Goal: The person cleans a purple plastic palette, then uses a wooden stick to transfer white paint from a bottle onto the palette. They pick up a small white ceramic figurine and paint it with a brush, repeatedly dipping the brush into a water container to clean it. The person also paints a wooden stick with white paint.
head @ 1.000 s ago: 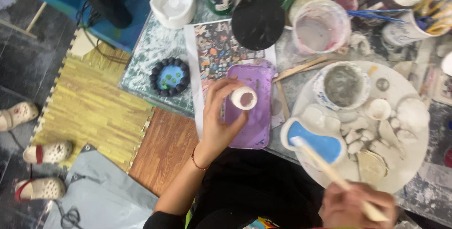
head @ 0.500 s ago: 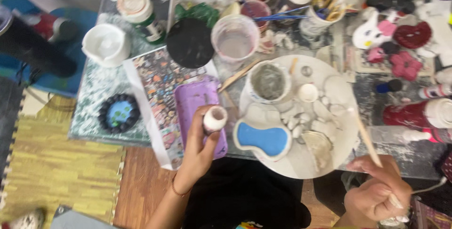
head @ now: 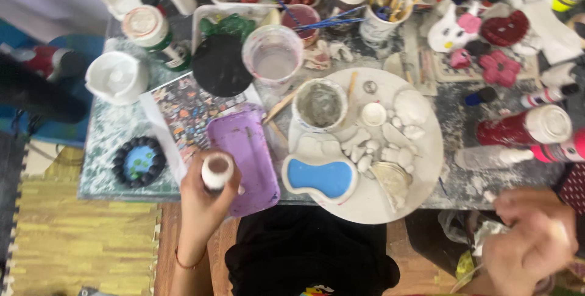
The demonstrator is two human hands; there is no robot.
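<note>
My left hand (head: pixel 204 201) grips a small white open-topped bottle (head: pixel 217 171) over the near edge of a purple tray (head: pixel 247 150). To the right of the tray lies a round white plate (head: pixel 426 150) carrying a blue-filled mould (head: pixel 320 177), several small white plaster pieces (head: pixel 365 150) and a cup of grey liquid (head: pixel 320 104). Low at the right, off the table's front edge, my right hand (head: pixel 536 244) is blurred with its fingers curled. Whatever it holds cannot be made out.
Behind the tray are a patterned sheet (head: pixel 183 110), a black disc (head: pixel 220 64), a clear plastic cup (head: pixel 272 55) and a white tub (head: pixel 117 77). A black-rimmed blue dish (head: pixel 139 162) sits left. Red bottles (head: pixel 524 126) lie right. A yellow foam mat (head: pixel 79 241) covers the floor.
The view has swung to the right. My right hand, which held a wooden stick over the plate, has dropped down and right off the table. My left hand still holds the bottle.
</note>
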